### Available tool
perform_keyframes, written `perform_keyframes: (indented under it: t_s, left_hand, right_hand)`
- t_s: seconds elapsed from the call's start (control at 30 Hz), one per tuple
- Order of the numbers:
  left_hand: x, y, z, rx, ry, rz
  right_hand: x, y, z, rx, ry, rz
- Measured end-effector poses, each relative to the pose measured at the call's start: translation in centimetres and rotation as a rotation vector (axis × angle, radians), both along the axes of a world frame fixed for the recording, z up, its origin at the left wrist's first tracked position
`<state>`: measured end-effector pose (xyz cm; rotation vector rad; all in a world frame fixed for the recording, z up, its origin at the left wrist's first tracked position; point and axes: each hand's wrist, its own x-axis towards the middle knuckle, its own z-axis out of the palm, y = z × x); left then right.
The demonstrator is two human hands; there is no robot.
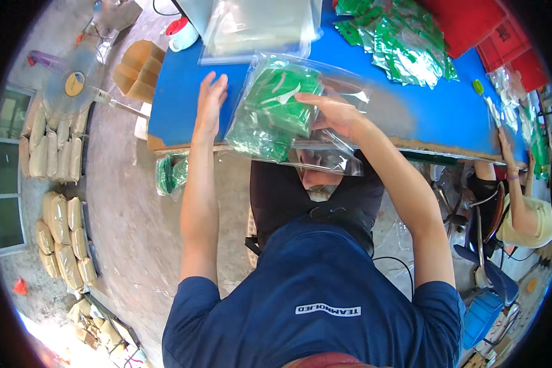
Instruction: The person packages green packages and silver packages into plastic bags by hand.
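Observation:
A clear plastic bag (246,126) with a stack of green packets (282,101) inside lies at the table's near edge, its lower part hanging over it. My right hand (336,111) grips the bag from the right, one finger reaching over the green stack; its other fingers are partly hidden by plastic. Just left of the bag, my left hand (210,104) is raised over the tabletop with its fingers stretched out, holding nothing. Beyond the bag lies a pile of flat clear bags (257,27).
On the blue table (172,92) stand a white mug (181,34) and, far right, a heap of green packets (405,43) beside red bins (472,24). A cardboard box (140,70) and a fan (73,83) are left. At right sits a co-worker (527,221).

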<state>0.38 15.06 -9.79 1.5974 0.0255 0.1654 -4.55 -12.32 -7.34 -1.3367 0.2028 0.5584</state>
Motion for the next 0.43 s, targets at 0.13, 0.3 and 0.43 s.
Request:
perform_keyframes:
  t_s: [0.13, 0.3, 0.43]
  left_hand:
    - [1.6, -1.6, -1.7, -0.267, 0.219, -0.373]
    - [-0.7, -1.8, -0.8, -0.347, 0.235, -0.416]
    - [-2.0, -1.9, -1.7, -0.431, 0.303, -0.479]
  right_hand:
    - [4.0, -1.3, -3.3, -0.394, -0.202, -0.031]
    - [3.7, -0.4, -2.4, -0.445, -0.225, 0.054]
    - [1.7, 0.2, -4.0, -0.599, -0.418, 0.105]
